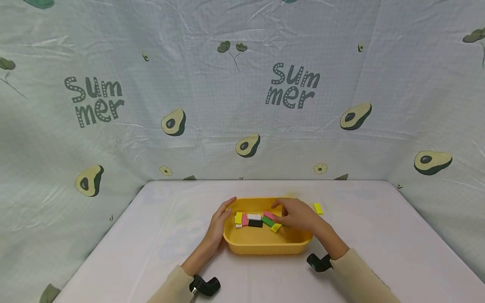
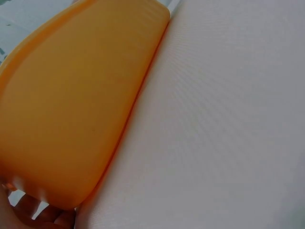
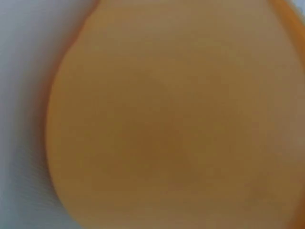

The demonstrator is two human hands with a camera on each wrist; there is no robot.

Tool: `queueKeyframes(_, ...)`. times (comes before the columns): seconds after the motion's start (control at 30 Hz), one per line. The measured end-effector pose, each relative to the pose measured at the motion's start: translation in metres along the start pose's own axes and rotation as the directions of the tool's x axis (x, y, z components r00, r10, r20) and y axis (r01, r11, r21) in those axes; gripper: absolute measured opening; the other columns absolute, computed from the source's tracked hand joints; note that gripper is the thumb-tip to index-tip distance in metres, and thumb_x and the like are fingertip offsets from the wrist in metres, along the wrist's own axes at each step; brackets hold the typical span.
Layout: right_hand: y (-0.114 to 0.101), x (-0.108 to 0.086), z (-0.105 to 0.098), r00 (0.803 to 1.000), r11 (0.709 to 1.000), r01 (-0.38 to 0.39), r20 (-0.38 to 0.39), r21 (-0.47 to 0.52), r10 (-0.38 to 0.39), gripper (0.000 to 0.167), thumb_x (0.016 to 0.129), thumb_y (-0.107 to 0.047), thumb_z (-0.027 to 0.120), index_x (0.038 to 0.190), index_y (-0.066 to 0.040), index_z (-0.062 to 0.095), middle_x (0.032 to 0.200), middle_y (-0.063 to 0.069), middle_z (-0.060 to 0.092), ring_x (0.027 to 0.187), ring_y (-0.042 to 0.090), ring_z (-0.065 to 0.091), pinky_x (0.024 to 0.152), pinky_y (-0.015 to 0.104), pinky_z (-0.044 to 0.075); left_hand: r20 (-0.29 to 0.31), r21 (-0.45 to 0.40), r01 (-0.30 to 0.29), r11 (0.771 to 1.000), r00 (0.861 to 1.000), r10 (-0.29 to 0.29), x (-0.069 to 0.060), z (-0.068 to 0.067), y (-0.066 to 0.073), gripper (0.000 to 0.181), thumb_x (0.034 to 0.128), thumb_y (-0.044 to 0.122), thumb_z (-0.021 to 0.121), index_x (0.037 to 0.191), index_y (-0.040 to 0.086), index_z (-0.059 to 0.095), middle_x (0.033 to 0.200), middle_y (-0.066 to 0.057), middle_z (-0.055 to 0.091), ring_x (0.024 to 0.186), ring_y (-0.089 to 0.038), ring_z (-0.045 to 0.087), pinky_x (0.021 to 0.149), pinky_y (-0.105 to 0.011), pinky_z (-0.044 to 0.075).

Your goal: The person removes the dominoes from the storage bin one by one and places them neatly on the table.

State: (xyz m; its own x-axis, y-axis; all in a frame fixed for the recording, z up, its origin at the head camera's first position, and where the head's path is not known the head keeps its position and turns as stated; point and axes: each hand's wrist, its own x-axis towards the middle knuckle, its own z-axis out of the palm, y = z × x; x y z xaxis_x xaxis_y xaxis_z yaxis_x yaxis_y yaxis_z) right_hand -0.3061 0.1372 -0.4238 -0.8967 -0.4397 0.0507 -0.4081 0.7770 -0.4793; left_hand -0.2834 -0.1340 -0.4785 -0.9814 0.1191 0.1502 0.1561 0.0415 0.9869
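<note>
At lower centre of the frame, your one yellow basket (image 1: 265, 250) sits with bench (image 1: 159, 235) stretching well past both ends.
Your left hand (image 1: 219, 221) lies straight-fingered along its left end; your right hand (image 1: 297, 213) bends over its right side, grip unclear. Inside, count at least two yellow blocks (image 1: 238, 218), two pink blocks (image 1: 244, 220), two white blocks (image 1: 254, 217), one black block (image 1: 255, 224), one green block (image 1: 267, 221); another yellow block (image 1: 318, 208) lies outside, right.

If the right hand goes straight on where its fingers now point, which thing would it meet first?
Most likely the pink block beside the green block, just ahead of the right hand in the yellow tray. Depth is unclear; they may already touch.
</note>
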Motion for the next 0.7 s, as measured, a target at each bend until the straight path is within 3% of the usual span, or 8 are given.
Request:
queueKeyframes(0.17, -0.003, 0.003, 0.01, 0.998, 0.998, 0.007, -0.06, -0.064, -0.011, 0.034, 0.092, -0.031, 0.078, 0.121, -0.013, 0.07, 0.081, -0.004, 0.063, 0.074, 0.013, 0.053, 0.069, 0.027, 0.048, 0.0, 0.006, -0.001, 1.0, 1.0, 0.001, 0.001, -0.001, -0.001, 0.049, 0.1107, 0.018, 0.032, 0.158, 0.008, 0.041, 0.168, -0.012, 0.034, 0.157, -0.034, 0.027, 0.13, -0.055, 0.017)
queueKeyframes(0.3, -0.006, 0.005, 0.015, 0.995, 0.994, 0.039, -0.09, -0.101, -0.048, 0.029, 0.091, -0.025, 0.079, 0.117, -0.013, 0.072, 0.099, 0.0, 0.07, 0.089, 0.015, 0.06, 0.087, 0.036, 0.057, -0.004, 0.001, 0.002, 1.0, 1.0, -0.002, 0.002, -0.001, -0.001, 0.049, 0.1106, 0.018, 0.032, 0.158, 0.008, 0.041, 0.168, -0.012, 0.034, 0.157, -0.034, 0.027, 0.13, -0.055, 0.017)
queueKeyframes(0.43, -0.006, 0.008, 0.02, 0.993, 0.989, 0.078, -0.08, -0.124, -0.088, 0.028, 0.092, -0.02, 0.077, 0.118, -0.012, 0.072, 0.112, 0.004, 0.073, 0.101, 0.019, 0.063, 0.101, 0.044, 0.057, -0.012, 0.0, -0.001, 1.0, 1.0, 0.001, 0.003, 0.0, -0.002, 0.049, 0.1106, 0.017, 0.032, 0.158, 0.008, 0.041, 0.168, -0.013, 0.034, 0.157, -0.034, 0.027, 0.13, -0.055, 0.017)
queueKeyframes(0.7, -0.002, 0.01, 0.021, 0.992, 0.988, 0.112, -0.044, -0.103, -0.117, 0.024, 0.093, -0.015, 0.075, 0.117, -0.01, 0.075, 0.101, 0.001, 0.071, 0.089, 0.014, 0.058, 0.09, 0.037, 0.058, -0.01, -0.006, 0.002, 1.0, 1.0, -0.002, 0.006, 0.003, -0.003, 0.048, 0.1108, 0.018, 0.032, 0.157, 0.011, 0.043, 0.168, -0.013, 0.033, 0.157, -0.035, 0.027, 0.13, -0.055, 0.019)
